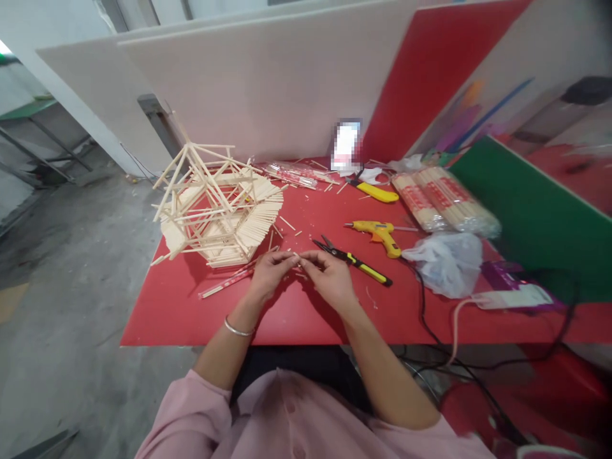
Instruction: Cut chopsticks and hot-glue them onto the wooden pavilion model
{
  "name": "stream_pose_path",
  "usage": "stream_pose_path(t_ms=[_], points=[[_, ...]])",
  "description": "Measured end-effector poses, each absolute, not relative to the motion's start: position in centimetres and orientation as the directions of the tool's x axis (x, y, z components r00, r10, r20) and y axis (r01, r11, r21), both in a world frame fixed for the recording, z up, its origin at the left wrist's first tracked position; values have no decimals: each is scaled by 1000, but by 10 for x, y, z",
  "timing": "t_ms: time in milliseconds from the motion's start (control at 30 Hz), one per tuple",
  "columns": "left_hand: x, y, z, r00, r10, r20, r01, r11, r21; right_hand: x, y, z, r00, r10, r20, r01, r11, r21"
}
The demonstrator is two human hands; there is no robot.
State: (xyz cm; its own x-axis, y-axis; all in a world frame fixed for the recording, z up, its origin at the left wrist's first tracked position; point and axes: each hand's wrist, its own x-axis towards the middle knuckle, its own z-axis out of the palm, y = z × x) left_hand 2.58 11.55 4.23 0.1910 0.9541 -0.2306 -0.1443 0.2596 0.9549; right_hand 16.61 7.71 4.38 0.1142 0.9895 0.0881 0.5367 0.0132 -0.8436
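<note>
Stick model (224, 199): pale wooden sticks, upright; an open, peaked frame with jutting sticks rises above a flared skirt of close-set sticks and an angular base.
Pinched piece (296, 255): tiny, pale, mostly hidden by the left hand (272, 273) and right hand (329, 277), just right of the model's near side.

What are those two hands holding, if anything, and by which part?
The left hand and right hand are pinched close together; anything between them is too small to identify, so what is held, and where, cannot be told.
</note>
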Motion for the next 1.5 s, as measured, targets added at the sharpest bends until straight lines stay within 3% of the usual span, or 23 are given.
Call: stream_pose_path(t_ms=[133,267,400,567,667,800,967,1067,1200,1267,1333,1433,1500], points=[[28,100,43,212,941,-264,-306,321,896,160,59,55,151,974,168,509,69,-858],[21,79,40,196,927,-319,-438,374,818,165,43,58,61,967,246,565,169,-808],[4,68,36,117,916,-383,-502,388,773,186,39,44,155,952,264,739,65,-670],[-5,80,39,86,944,-318,-435,322,841,195,42,32,84,969,230,842,54,-537],[1,97,46,158,956,-247,-358,289,888,184,43,32,53,978,199,878,49,-477],[6,112,48,203,953,-226,-238,272,932,166,48,33,17,986,165,896,58,-441],[0,111,39,166,964,-210,-306,252,918,151,58,32,-31,993,118,904,78,-421],[-4,109,35,143,957,-251,-258,281,925,144,61,30,-24,994,108,914,66,-401],[-5,110,28,93,984,-155,174,137,975,138,62,23,0,991,132,924,51,-378],[-5,111,25,54,998,-22,424,-3,906,138,61,20,6,988,153,918,55,-393],[-3,110,24,49,997,63,528,-79,846,141,60,19,19,983,183,904,61,-424],[-2,107,27,69,996,64,415,-87,906,146,56,22,2,972,233,866,115,-487],[-1,104,32,164,986,-31,264,-14,964,148,54,27,-36,964,262,838,172,-518]])
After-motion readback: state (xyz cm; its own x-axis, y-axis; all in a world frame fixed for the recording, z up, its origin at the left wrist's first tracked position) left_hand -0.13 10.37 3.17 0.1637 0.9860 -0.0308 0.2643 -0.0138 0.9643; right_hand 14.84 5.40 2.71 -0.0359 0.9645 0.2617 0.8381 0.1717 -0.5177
